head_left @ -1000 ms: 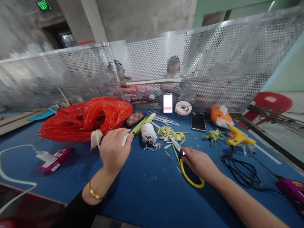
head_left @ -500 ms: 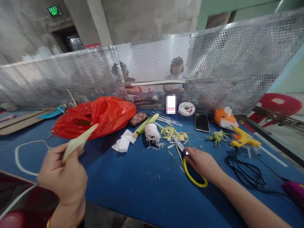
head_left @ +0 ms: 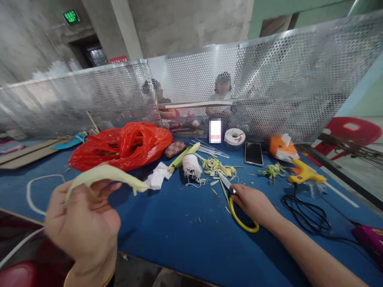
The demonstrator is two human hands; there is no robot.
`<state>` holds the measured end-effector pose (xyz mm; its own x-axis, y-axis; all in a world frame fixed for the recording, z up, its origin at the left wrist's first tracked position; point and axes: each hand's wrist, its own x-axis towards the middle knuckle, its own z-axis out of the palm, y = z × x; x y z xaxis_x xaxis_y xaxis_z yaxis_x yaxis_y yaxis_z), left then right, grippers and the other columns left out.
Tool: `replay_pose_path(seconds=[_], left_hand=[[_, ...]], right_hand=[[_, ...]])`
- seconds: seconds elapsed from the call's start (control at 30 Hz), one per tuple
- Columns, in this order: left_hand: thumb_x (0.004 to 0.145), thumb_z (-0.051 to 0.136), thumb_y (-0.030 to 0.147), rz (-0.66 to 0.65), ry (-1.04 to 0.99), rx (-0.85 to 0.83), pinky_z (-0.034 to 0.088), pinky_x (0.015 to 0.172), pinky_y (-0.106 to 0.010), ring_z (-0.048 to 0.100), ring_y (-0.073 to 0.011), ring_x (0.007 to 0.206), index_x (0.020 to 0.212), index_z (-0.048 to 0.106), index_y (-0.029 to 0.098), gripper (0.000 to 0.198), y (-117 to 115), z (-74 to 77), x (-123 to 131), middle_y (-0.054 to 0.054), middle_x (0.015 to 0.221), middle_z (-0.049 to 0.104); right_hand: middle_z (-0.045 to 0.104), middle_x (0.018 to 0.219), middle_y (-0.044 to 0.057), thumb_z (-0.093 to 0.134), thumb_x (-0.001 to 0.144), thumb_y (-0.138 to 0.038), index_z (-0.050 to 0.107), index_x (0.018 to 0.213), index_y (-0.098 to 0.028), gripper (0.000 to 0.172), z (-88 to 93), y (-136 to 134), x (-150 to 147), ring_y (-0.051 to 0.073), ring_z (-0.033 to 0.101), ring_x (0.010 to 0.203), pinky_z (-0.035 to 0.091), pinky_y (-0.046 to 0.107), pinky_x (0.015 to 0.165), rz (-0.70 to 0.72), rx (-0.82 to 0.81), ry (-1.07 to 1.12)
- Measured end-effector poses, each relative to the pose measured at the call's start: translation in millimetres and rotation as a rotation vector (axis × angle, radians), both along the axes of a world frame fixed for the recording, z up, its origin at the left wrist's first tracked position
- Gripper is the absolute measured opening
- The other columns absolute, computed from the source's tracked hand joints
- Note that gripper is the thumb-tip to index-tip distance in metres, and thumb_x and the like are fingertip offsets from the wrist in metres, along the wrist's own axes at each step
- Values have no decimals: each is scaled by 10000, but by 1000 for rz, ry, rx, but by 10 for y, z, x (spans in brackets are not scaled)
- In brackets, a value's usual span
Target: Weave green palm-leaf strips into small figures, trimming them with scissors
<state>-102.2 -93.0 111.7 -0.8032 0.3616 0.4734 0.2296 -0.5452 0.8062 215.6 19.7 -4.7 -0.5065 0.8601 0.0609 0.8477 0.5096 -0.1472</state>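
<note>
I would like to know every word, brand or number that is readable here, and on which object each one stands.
"EXIT": on the glowing green rectangular sign, upper left; the characters above it are too blurred.
Red rectangular wall sign: pale marks, too small to read.
White round spool: red print, not readable.
Purple plastic tool, right edge: yellow label, too blurred.

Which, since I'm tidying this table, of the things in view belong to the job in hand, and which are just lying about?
Seemingly part of the job:
pale strip, held in the left hand
yellow-handled scissors, held in the right hand
pale green scraps, by the scissors' tip

Probably just lying about:
phone
tissue pack
checkered pouch
</note>
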Motion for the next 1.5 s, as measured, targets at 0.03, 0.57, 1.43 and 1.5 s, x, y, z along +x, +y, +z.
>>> replay_pose_path(seconds=[0.03,0.57,1.43,1.5], left_hand=[[783,528,129,-28,-42,54,588,602,-263,661,-127,632,798,594,205,102,52,17,52,69,660,673],[880,524,158,-824,-611,-311,548,524,-213,662,-117,570,778,664,130,175,808,-181,781,-18,690,702],[629,812,339,-1164,-168,-754,469,686,-266,599,-136,692,859,726,130,323,896,-922,1412,-54,810,701],[612,817,334,-1152,-189,-723,469,660,-272,582,-133,650,801,727,130,293,897,-943,1418,-45,766,690]], right_hand=[[683,1019,107,404,950,-217,572,1111,-164,239,4,-2,-1,260,663,860,402,310,637,3,1,-4],[685,945,88,478,921,-381,603,1069,-187,274,31,-45,-23,219,646,796,474,330,695,-67,-69,613],[653,637,1,761,683,-528,640,702,-158,390,191,-212,-218,101,558,500,456,234,515,-233,-838,1431],[632,620,-3,742,687,-565,633,693,-161,418,164,-215,-238,108,551,507,471,247,526,-209,-813,1366]])
